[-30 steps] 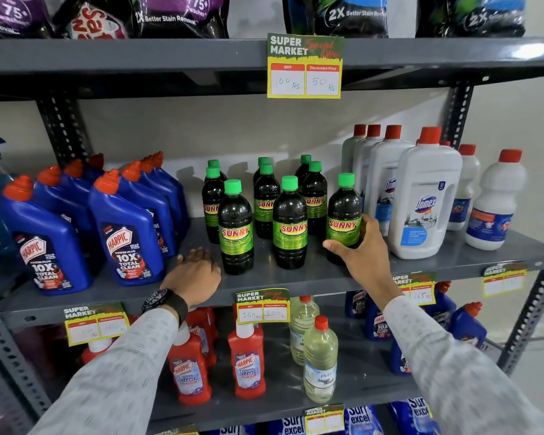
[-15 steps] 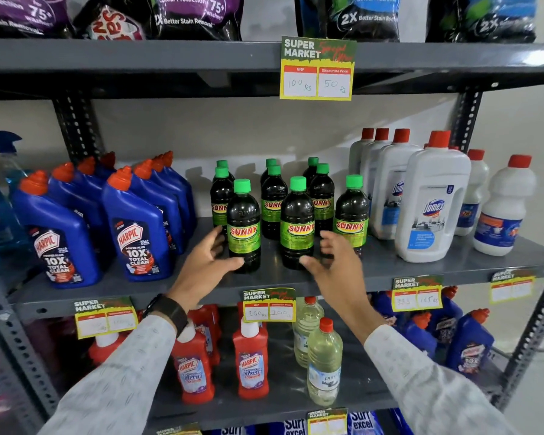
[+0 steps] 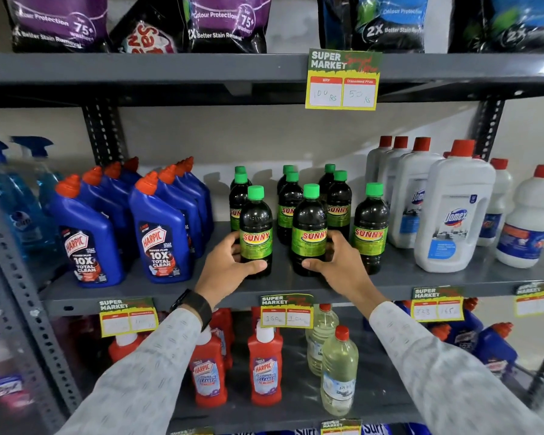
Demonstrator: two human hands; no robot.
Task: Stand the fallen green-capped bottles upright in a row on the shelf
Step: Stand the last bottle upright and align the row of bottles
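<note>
Gripping low on two front green-capped bottles: left hand (image 3: 230, 266) wraps left bottle (image 3: 255, 233), right hand (image 3: 336, 265) wraps middle bottle (image 3: 310, 230), all upright on the shelf (image 3: 421, 279). Best slide both level with third bottle (image 3: 370, 229), labels forward, keeping bases flat.

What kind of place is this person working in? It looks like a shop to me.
Most likely the cleaning aisle of a supermarket. Yellow price tags printed "Super Market" hang from grey metal shelves, and the shelves hold many copies of each product: green-capped Sunny bottles, blue Harpic bottles and white Domex jugs.
</note>
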